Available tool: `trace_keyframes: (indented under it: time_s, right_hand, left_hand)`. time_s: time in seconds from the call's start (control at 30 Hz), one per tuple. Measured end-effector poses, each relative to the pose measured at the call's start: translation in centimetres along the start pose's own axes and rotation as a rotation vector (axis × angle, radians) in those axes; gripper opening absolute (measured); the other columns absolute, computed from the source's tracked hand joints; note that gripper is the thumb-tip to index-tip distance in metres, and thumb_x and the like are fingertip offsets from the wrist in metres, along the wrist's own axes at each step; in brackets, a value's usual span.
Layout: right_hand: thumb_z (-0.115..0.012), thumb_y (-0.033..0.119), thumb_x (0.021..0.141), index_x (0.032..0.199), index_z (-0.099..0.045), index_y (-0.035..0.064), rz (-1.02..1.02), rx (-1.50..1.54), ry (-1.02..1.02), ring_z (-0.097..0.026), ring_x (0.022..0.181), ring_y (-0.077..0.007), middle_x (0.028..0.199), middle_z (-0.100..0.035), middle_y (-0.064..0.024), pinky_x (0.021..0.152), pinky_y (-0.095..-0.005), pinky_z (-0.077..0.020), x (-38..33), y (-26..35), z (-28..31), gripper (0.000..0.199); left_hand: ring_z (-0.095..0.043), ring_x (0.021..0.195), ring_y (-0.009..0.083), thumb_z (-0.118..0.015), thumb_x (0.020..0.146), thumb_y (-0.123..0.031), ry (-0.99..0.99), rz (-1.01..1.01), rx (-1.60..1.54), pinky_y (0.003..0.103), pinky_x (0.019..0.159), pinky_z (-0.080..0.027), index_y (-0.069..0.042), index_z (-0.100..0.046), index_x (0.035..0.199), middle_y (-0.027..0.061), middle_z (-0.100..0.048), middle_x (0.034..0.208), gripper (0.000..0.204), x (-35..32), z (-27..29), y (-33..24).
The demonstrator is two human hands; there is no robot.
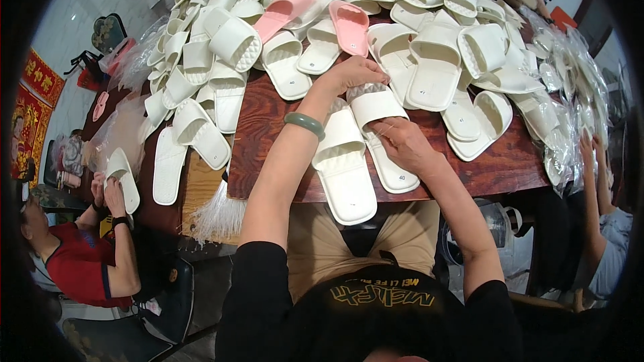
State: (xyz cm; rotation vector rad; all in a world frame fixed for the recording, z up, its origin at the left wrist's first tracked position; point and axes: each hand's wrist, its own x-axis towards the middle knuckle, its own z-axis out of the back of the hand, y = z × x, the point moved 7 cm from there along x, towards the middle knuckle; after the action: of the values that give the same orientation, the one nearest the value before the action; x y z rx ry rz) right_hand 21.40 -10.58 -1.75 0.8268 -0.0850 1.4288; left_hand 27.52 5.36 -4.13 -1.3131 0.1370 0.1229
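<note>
head view, dark wooden table (268, 127) heaped with white slippers (429, 60), white tiled floor (87, 0)

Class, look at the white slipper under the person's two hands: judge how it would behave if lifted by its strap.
The white slipper probably feels light: it looks like moulded foam. It likely flexes somewhat, since the right hand pinches its strap while the left hand presses its toe end. Flat-soled, it should slide, not roll.

Single head-worn fisheye view, looking steeply down from above onto a dark wooden table (268, 127), close enough for both forearms to rise from the lower edge. Table centred, edges bowed; black rim around the picture.
</note>
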Motion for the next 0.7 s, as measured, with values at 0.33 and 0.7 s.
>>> trace_keyframes:
  time_s: [0.33, 0.7]
  right_hand:
    - [-0.057, -0.001, 0.078, 0.097, -0.062, -0.0003, 0.001, -0.006, -0.001, -0.06, 0.083, -0.0346, 0.089, -0.062, -0.0171, 0.071, -0.0404, -0.0484, -0.2, -0.1, 0.3, 0.02]
    - [-0.055, 0.0, 0.075, 0.097, -0.06, 0.0003, 0.02, -0.018, -0.025, -0.059, 0.084, -0.034, 0.091, -0.06, -0.0168, 0.073, -0.0415, -0.0478, -0.1, -0.1, 0.4, 0.022]
  left_hand:
    - [-0.059, 0.073, 0.0095, -0.068, 0.076, -0.018, -0.028, 0.035, 0.053, 0.024, 0.068, -0.048, -0.001, -0.07, 0.091, 0.0033, -0.067, 0.082, 0.022, 0.6, -0.8, 0.0]
    - [-0.061, 0.078, 0.0104, -0.064, 0.083, -0.015, -0.165, -0.154, -0.148, 0.023, 0.072, -0.049, 0.001, -0.067, 0.098, 0.0065, -0.067, 0.09, 0.023, -1.5, 0.9, -1.2]
